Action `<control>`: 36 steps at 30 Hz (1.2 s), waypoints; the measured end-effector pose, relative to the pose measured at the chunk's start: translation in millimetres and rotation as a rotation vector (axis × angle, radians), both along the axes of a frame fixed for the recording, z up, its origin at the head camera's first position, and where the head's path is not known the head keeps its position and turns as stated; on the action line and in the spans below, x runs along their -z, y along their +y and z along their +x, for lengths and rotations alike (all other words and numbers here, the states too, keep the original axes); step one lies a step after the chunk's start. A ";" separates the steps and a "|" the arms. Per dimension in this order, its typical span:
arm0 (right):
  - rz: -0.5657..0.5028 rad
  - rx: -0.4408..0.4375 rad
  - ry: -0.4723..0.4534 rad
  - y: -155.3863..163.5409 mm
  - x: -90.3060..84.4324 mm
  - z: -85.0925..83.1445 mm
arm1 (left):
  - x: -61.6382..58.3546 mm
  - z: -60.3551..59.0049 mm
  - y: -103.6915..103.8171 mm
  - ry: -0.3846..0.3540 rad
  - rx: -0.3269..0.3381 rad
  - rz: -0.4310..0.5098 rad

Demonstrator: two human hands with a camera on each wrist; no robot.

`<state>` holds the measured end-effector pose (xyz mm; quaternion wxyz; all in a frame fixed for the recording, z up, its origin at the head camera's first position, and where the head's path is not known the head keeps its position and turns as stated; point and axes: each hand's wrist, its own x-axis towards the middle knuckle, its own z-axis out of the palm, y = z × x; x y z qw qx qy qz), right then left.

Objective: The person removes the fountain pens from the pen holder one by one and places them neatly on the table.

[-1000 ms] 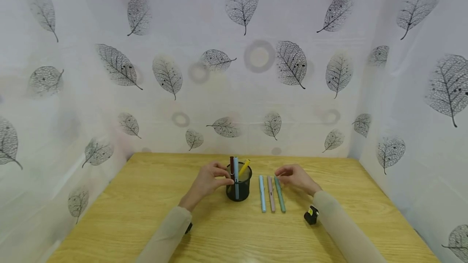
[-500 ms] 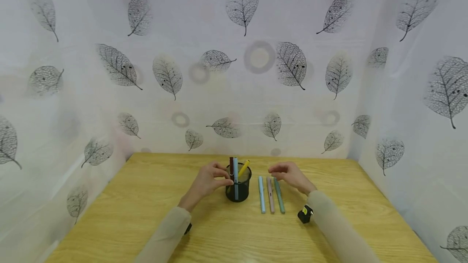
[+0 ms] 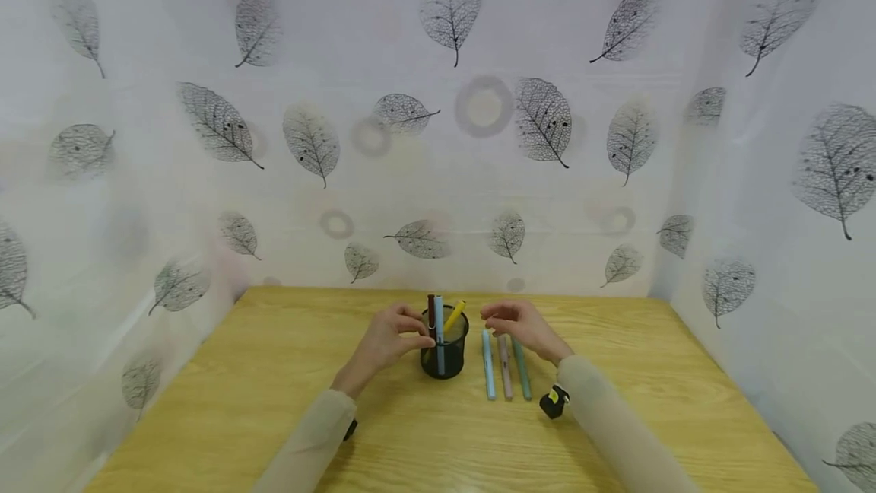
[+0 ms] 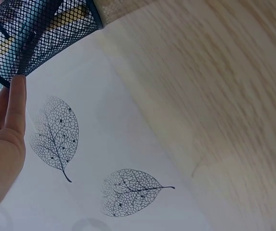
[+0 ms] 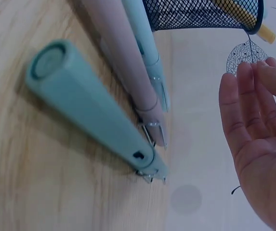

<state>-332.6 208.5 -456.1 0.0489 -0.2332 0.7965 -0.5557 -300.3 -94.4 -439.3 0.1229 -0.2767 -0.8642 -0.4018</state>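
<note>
My left hand (image 3: 386, 341) holds the rim of a black mesh pen holder (image 3: 453, 361), thumb in front and fingers behind; in the left wrist view its fingertips (image 4: 17, 89) meet the rim. Standing in the holder are a dark red pen (image 3: 431, 313), a light blue pen (image 3: 439, 316) and a slanted yellow pen (image 3: 455, 316). Three pens lie side by side to its right: light blue (image 3: 489, 375), pink (image 3: 505, 379) and green (image 3: 523, 377). Over their far ends hovers my right hand (image 3: 525, 327), holding nothing, fingers loosely extended in the right wrist view.
The wooden table (image 3: 424, 440) extends around the holder and pens. A pale curtain (image 3: 438, 173) with a leaf print stands behind it and on both sides. Each wrist carries a small black camera, such as the right wrist camera (image 3: 553, 402).
My right hand has moved left, from beside the green pen to above the far ends of the pens. My left hand stays on the pen holder, and the pens lie as before.
</note>
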 end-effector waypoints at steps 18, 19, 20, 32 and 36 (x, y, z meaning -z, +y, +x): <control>-0.089 0.025 0.038 -28.8 -13.8 -2.4 | 3.7 -0.9 -3.2 0.016 -0.013 0.012; -0.092 0.026 0.045 -29.8 -14.2 -3.0 | 3.4 -0.9 -3.1 0.012 -0.014 0.012; -0.093 0.027 0.052 -30.7 -14.7 -3.7 | 3.0 -0.8 -3.0 0.008 -0.015 0.011; -0.034 0.024 0.058 -37.6 -20.7 -5.6 | 2.1 -2.9 -1.2 0.057 -0.005 0.009; -0.024 0.010 0.071 -38.7 -20.3 -7.1 | 2.6 -3.9 -0.6 0.075 0.003 0.001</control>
